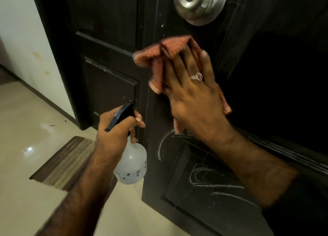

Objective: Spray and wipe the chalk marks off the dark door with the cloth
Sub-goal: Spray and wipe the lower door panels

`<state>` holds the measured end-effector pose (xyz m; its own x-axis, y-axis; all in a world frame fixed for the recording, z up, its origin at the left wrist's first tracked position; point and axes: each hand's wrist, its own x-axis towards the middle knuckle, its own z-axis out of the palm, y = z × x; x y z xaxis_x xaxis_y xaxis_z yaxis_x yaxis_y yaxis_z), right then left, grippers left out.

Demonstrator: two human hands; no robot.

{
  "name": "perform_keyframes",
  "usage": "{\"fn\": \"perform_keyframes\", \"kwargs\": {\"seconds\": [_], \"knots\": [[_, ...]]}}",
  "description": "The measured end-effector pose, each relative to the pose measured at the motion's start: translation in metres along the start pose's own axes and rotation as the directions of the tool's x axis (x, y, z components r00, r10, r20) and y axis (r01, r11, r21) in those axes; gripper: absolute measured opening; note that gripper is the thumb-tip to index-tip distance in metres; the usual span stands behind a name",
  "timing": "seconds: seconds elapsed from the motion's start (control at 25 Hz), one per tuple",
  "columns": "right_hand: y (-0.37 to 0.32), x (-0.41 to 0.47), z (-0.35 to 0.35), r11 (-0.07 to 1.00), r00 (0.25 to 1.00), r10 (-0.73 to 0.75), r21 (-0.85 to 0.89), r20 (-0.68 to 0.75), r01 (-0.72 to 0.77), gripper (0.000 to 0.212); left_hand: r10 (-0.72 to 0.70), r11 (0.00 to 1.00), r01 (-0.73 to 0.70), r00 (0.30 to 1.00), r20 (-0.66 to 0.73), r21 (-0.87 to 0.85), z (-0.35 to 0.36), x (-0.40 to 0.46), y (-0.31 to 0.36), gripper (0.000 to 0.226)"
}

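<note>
- The right hand [193, 93] presses the reddish cloth [170, 47] flat on the dark door [110, 19], fingers straight, just below the door knob [199, 4].
- The chalk marks [204, 177] lie below this hand, probably untouched.
- The left hand [117, 127] grips the spray bottle [131, 163].

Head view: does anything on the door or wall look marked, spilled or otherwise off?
Yes. White chalk marks still curl across the door below the cloth. Pale droplets dot it beside the knob, and brownish stains spot the wall.
</note>
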<state>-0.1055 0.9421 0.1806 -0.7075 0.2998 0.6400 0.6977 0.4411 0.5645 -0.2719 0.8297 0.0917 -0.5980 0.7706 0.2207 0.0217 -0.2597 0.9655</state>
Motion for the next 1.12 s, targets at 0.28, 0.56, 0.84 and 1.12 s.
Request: {"fn": "perform_keyframes", "kwargs": {"seconds": [0.28,0.56,0.84,1.12], "knots": [[-0.010,-0.079,0.029,0.939,0.921,-0.312,-0.074,0.233,0.336,0.079,-0.020,0.997,0.014,0.996,0.091,0.076,-0.002,-0.004,-0.019,0.022],[-0.027,-0.077,0.038,0.996,0.987,-0.088,0.007,0.137,0.088,0.081,-0.009,0.996,-0.006,0.987,0.160,0.093,-0.009,-0.017,-0.026,0.010],[-0.111,-0.116,0.102,0.921,0.856,-0.388,0.099,0.342,0.378,0.083,-0.054,0.991,0.016,0.955,0.291,0.133,-0.076,0.031,-0.061,0.010],[-0.068,-0.049,0.060,1.000,0.998,0.004,0.020,0.066,-0.005,0.074,-0.001,0.999,-0.010,0.945,0.326,0.032,-0.064,0.037,-0.051,0.011]]}}
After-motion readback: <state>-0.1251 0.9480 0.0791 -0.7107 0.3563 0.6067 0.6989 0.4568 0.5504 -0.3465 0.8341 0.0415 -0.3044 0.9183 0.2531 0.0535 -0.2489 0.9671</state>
